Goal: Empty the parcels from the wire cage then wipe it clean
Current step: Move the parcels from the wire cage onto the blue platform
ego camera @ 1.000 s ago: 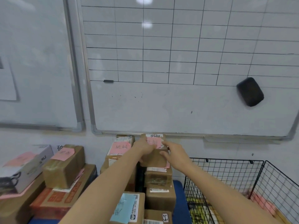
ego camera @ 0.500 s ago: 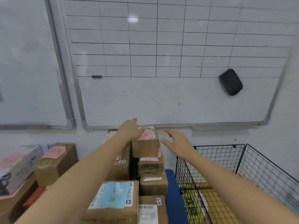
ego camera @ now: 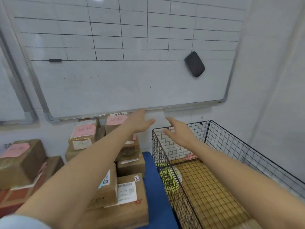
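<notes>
Cage [ego camera: 234, 146] of thin black wire stands at lower right, its square-mesh walls upright and its top uncovered. Through the mesh shows a yellowish floor. A small pink-labelled packet [ego camera: 191, 157] lies at the back, and a yellow-and-white thing [ego camera: 168, 177] lies against the left wall, too blurred to name.

The right hand [ego camera: 179, 134] hovers at the cage's back left corner, fingers straight and spread apart, nothing in them. Whether a fingertip touches the top wire I cannot tell. The left hand [ego camera: 140, 123] is just beside it, left of the cage, and is likewise flat, splayed and empty. It is raised by the right edge of the top box [ego camera: 115, 120].

That box is brown cardboard with a pink slip on its lid. It caps a column of parcels [ego camera: 130, 166], taped cartons with white printed labels, stacked just left of the cage on a blue surface [ego camera: 156, 187]. More of them are piled at far left.

Behind everything hangs a board [ego camera: 132, 80], smooth white in a grey metal frame, ruled with a black grid. A rounded black eraser [ego camera: 194, 64] and a short black marker [ego camera: 55, 60] cling to it.
</notes>
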Available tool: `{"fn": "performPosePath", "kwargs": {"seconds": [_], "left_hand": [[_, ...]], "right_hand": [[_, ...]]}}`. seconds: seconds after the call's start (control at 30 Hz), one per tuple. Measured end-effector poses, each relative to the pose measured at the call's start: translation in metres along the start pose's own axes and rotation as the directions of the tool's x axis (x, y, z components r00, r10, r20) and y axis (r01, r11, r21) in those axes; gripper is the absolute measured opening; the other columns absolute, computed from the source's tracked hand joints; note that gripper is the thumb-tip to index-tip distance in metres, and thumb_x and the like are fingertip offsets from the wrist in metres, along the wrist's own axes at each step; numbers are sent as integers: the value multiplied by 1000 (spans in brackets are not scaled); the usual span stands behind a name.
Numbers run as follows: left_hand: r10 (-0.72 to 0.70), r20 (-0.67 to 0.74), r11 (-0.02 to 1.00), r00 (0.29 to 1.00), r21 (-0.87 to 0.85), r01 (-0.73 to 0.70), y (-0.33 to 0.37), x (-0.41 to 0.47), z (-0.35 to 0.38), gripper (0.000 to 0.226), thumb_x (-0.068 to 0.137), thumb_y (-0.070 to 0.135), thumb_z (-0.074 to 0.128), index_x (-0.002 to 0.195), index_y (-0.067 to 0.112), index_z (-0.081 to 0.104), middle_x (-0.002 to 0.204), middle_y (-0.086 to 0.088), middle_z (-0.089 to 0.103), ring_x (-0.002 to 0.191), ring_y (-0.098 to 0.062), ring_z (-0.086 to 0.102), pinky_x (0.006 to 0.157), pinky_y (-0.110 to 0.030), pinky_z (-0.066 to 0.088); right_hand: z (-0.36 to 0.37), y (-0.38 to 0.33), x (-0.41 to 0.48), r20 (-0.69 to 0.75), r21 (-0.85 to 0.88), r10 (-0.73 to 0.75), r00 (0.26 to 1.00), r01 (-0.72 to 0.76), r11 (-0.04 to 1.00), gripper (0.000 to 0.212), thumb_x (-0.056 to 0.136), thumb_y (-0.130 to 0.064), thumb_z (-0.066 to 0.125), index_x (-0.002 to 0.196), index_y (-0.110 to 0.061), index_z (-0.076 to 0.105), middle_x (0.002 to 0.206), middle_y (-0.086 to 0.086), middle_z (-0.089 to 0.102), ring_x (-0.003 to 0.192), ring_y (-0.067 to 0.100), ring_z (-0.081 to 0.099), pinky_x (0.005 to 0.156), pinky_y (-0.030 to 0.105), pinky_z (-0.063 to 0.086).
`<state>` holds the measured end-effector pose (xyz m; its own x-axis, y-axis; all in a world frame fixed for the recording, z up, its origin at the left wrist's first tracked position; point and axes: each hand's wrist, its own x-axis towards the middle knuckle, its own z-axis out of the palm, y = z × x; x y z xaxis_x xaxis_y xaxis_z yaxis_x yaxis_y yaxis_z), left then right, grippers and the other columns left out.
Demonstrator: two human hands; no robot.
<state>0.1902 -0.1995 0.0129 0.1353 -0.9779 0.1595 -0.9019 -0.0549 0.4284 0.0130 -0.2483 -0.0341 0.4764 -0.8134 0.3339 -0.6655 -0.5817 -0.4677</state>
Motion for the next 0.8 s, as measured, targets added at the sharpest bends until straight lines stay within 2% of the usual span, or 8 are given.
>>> {"fn": "performPosePath", "kwargs": {"seconds": [0.1, 0.17, 0.37, 0.53, 0.7, 0.8], "left_hand": [[-7, 97, 999, 995, -47, 11, 23, -3, 19, 74, 95, 53, 42, 152, 12, 18, 158, -5, 17, 145, -22, 18, 116, -33, 15], [-9, 162, 998, 987, -58, 18, 36, -5, 38, 75, 95, 55, 41, 152, 12, 17, 159, -4, 17, 145, -21, 17, 116, -33, 15], [-47, 196, 997, 979, -53, 58, 86, -18, 101, 75, 95, 53, 43, 152, 11, 17, 158, -7, 19, 144, -23, 21, 115, -35, 18], [-157, 198, 982, 968, -76, 175, 116, -32, 154, 81, 92, 58, 45, 152, 12, 17, 159, -5, 17, 145, -23, 18, 117, -38, 17], [-299, 189, 943, 935, -95, 320, 131, -61, 191, 76, 95, 46, 50, 151, 7, 16, 158, -10, 19, 144, -25, 22, 116, -36, 21], [-377, 159, 911, 913, -113, 396, 133, -83, 206, 67, 96, 35, 52, 148, 3, 24, 154, -11, 28, 140, -25, 29, 109, -27, 25]], "right_hand": [[-8, 19, -14, -25, -25, -4, 1000, 4, 1000, 67, 96, -38, 54, 152, -17, 21, 147, 8, 43, 128, 22, 48, 105, 35, 37], [-11, 38, -24, 20, -41, 15, 1000, -14, 999, 73, 95, -42, 54, 153, -18, 16, 149, 9, 41, 133, 23, 43, 107, 36, 36], [-25, 98, -52, 90, -48, 59, 994, -55, 997, 77, 93, -43, 56, 153, -16, 16, 152, 6, 36, 137, 22, 39, 111, 41, 36], [-24, 145, -74, 200, -52, -29, 979, 40, 998, 74, 95, -47, 52, 152, -12, 20, 152, 9, 36, 135, 25, 42, 110, 42, 35], [-10, 175, -100, 370, 15, -137, 919, 141, 990, 74, 94, -44, 55, 151, -10, 22, 149, 12, 40, 132, 26, 44, 107, 40, 39], [2, 181, -115, 445, 59, -196, 874, 191, 980, 71, 94, -39, 56, 150, -10, 23, 149, 12, 41, 133, 26, 43, 108, 39, 38]]}}
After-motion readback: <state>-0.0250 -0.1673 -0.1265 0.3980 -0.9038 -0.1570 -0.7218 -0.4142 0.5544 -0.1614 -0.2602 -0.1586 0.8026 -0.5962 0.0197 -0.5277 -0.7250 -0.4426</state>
